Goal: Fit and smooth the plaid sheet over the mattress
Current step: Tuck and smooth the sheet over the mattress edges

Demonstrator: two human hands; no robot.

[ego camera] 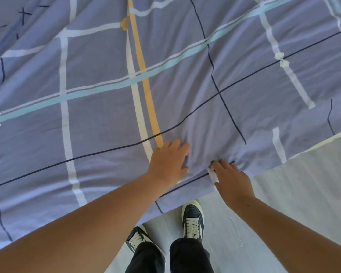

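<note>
Both forearms fill the bottom of the view, reaching forward over the bed edge. Sheet covers nearly everything: purple plaid, spread flat, small fabric bows sewn on, creases bunching toward the near corner. Pale floor at right and below. Dark sneakers stand just beside the hanging edge. Left hand lies flat, palm down, fingers spread, gripping nothing. Right hand pinches the gathered sheet at the corner, by a white tag.

Plaid sheet — matt woven cloth, softly creased; floor — pale, smooth, faintly glossy.
</note>
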